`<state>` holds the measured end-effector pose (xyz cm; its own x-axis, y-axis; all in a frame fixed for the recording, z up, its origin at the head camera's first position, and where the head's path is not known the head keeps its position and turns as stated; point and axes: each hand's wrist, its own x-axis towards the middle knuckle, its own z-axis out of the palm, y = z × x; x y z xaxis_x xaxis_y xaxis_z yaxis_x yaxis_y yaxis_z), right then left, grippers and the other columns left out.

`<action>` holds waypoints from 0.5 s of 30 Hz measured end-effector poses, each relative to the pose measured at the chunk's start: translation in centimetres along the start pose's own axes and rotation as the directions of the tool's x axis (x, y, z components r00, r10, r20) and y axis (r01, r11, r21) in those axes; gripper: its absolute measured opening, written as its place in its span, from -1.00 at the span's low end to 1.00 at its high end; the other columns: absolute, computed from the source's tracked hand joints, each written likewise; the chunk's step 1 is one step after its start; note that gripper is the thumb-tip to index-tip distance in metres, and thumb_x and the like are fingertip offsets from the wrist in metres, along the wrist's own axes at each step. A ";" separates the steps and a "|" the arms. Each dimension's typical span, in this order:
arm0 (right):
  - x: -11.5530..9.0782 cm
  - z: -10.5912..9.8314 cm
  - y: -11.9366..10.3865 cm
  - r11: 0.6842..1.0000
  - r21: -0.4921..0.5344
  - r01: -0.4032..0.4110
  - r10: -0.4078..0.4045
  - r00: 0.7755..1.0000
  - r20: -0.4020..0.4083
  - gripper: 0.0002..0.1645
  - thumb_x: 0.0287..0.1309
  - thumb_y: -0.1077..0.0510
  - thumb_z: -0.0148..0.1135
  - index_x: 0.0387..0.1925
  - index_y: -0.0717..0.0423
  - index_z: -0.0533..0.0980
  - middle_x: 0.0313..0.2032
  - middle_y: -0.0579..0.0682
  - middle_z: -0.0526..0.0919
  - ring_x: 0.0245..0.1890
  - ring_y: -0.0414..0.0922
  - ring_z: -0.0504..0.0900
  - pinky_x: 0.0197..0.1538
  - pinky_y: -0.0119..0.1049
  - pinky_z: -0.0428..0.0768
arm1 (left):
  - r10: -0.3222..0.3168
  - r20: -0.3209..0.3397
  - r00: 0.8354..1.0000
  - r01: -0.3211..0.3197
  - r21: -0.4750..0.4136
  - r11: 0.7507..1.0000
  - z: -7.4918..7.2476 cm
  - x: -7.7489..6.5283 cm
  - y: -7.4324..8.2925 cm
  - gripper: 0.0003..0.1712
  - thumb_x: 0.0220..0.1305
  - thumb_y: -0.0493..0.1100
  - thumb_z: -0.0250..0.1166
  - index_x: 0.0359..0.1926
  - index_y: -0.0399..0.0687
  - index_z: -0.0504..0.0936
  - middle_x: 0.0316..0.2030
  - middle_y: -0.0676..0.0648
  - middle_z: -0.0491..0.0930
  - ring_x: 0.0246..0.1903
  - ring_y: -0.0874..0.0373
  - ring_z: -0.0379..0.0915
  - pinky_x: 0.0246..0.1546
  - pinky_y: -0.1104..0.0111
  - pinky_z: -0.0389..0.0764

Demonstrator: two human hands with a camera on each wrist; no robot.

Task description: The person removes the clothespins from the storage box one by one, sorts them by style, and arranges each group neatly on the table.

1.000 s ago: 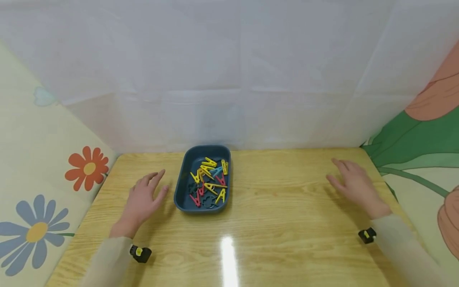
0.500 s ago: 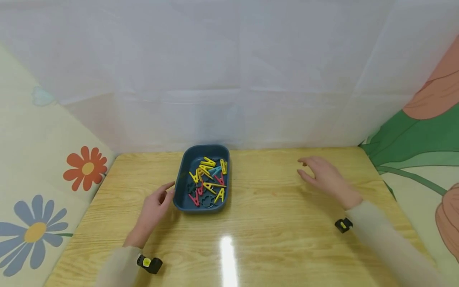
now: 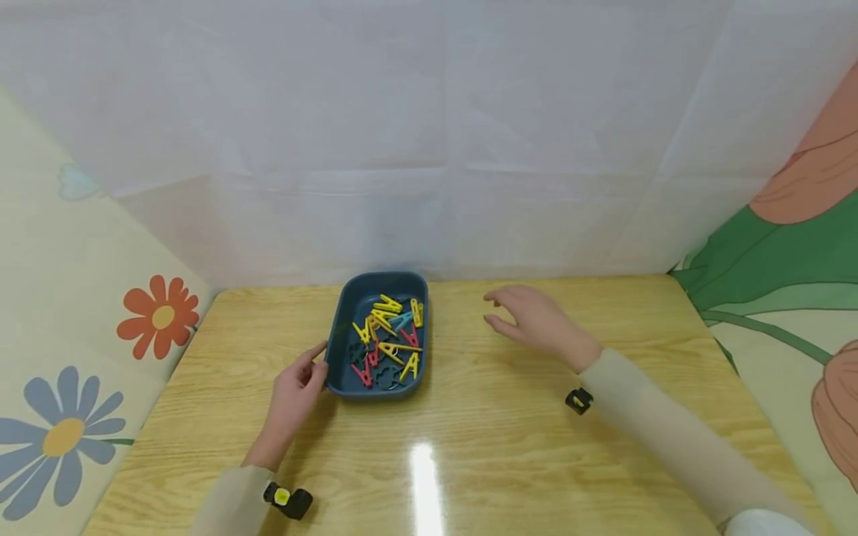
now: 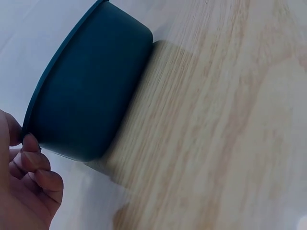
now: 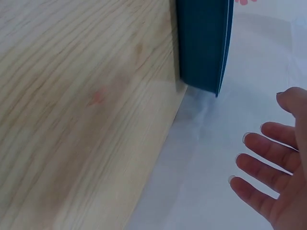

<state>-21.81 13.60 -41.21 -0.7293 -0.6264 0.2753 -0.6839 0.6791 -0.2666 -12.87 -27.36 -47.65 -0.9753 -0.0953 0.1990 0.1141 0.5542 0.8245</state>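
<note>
A dark blue plastic tub (image 3: pixel 385 283) stands on the wooden table, left of the middle in the head view. Inside lie several clothespins, yellow (image 3: pixel 411 366), red (image 3: pixel 363 374) and blue (image 3: pixel 402 321), with dark flat cut-out pieces (image 3: pixel 386 378) among them. My left hand (image 3: pixel 293 390) pinches the tub's rim at its left side; in the left wrist view thumb and fingers (image 4: pixel 36 161) meet at the rim of the tub (image 4: pixel 91 81). To the right of the tub, my right hand (image 3: pixel 536 320) hovers over the table, fingers spread and holding nothing; its fingers (image 5: pixel 264 170) point towards the tub (image 5: pixel 201 48).
The wooden table (image 3: pixel 536 447) ends at a white sheet (image 3: pixel 442 149) hanging behind it. Flower-patterned cloths (image 3: pixel 60 283) close off the left and right sides. A bright light reflection lies on the front of the table.
My left hand has moved right to the tub and taken hold of its rim. My right hand has moved left across the table towards the tub. The tub and clothespins stay in place.
</note>
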 end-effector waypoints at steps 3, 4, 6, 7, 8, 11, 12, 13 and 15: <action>1.4 0.4 -0.9 1.000 0.010 0.025 -0.025 0.999 0.020 -0.52 0.49 -0.01 0.23 0.21 0.25 0.56 0.02 0.16 0.71 0.01 0.06 0.69 0.12 0.01 0.64 | -0.007 -0.009 1.000 0.007 -0.022 1.000 0.1 0.0 -0.2 -0.57 0.49 -0.34 0.16 0.30 -0.42 0.56 -0.54 0.05 0.47 -0.57 0.36 0.32 -0.51 0.50 0.40; 1.9 0.5 -1.2 0.999 0.015 0.032 -0.033 0.999 0.028 -0.52 0.50 -0.02 0.22 0.21 0.25 0.56 0.02 0.15 0.71 0.01 0.05 0.69 0.12 0.01 0.64 | -0.011 -0.011 1.000 0.011 -0.030 0.999 0.1 0.0 -0.3 -0.58 0.49 -0.34 0.16 0.30 -0.41 0.56 -0.55 0.06 0.46 -0.58 0.36 0.31 -0.52 0.49 0.40; 2.8 0.8 -2.0 0.998 0.023 0.050 -0.051 0.998 0.040 -0.53 0.49 -0.01 0.23 0.20 0.26 0.57 0.02 0.15 0.71 0.00 0.04 0.69 0.11 -0.01 0.64 | -0.022 -0.016 1.000 0.021 -0.038 0.999 0.1 0.0 -0.3 -0.58 0.50 -0.34 0.17 0.30 -0.39 0.57 -0.56 0.08 0.44 -0.60 0.35 0.30 -0.54 0.48 0.39; 3.3 1.0 -2.3 0.998 0.026 0.058 -0.059 0.997 0.045 -0.53 0.48 -0.01 0.24 0.19 0.25 0.58 0.02 0.15 0.71 0.00 0.03 0.69 0.11 -0.02 0.65 | -0.024 -0.018 1.000 0.023 -0.039 0.999 0.1 0.1 -0.4 -0.58 0.50 -0.33 0.17 0.30 -0.38 0.57 -0.57 0.08 0.43 -0.61 0.35 0.29 -0.56 0.48 0.38; 3.7 1.3 -2.6 0.997 0.026 0.067 -0.068 0.996 0.050 -0.53 0.47 -0.01 0.25 0.18 0.25 0.59 0.02 0.14 0.72 0.00 0.02 0.70 0.11 -0.03 0.65 | -0.025 -0.019 0.999 0.024 -0.038 0.999 0.2 0.1 -0.4 -0.58 0.50 -0.33 0.17 0.30 -0.37 0.58 -0.57 0.08 0.43 -0.61 0.34 0.28 -0.57 0.48 0.37; 5.0 2.2 -3.6 0.996 0.026 0.088 -0.090 0.993 0.071 -0.53 0.45 -0.03 0.28 0.17 0.24 0.60 0.04 0.10 0.72 0.03 0.01 0.69 0.15 -0.07 0.63 | -0.020 -0.020 1.000 0.019 -0.035 0.999 0.2 0.2 -0.7 -0.58 0.51 -0.32 0.18 0.30 -0.37 0.58 -0.59 0.08 0.42 -0.63 0.34 0.27 -0.59 0.47 0.36; 5.5 2.5 -3.9 0.995 0.028 0.093 -0.095 0.992 0.082 -0.52 0.45 -0.04 0.29 0.17 0.23 0.60 0.05 0.10 0.72 0.04 0.00 0.69 0.17 -0.08 0.63 | -0.017 -0.020 1.000 0.017 -0.034 0.999 0.3 0.2 -0.8 -0.58 0.51 -0.33 0.18 0.30 -0.37 0.58 -0.59 0.08 0.42 -0.63 0.34 0.27 -0.59 0.47 0.36; 5.9 2.9 -4.2 0.995 0.033 0.097 -0.100 0.991 0.093 -0.51 0.44 -0.04 0.29 0.17 0.23 0.60 0.06 0.10 0.72 0.06 0.00 0.69 0.18 -0.09 0.62 | -0.017 -0.019 1.000 0.016 -0.037 0.999 0.3 0.2 -0.9 -0.58 0.50 -0.33 0.18 0.30 -0.37 0.58 -0.59 0.08 0.42 -0.63 0.34 0.27 -0.59 0.47 0.36; 6.7 3.6 -4.9 0.994 0.043 0.101 -0.106 0.987 0.119 -0.50 0.44 -0.06 0.30 0.18 0.22 0.60 0.08 0.09 0.71 0.08 0.00 0.68 0.20 -0.10 0.62 | -0.017 -0.016 1.000 0.016 -0.041 0.999 0.4 0.2 -1.0 -0.58 0.50 -0.34 0.18 0.30 -0.38 0.58 -0.59 0.08 0.43 -0.63 0.34 0.28 -0.59 0.47 0.37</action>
<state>-23.40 4.75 -41.39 -0.6502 -0.7356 0.1899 -0.7544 0.5954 -0.2765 -13.25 -27.60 -48.59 -0.9739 -0.1178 0.1938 0.1061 0.5183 0.8486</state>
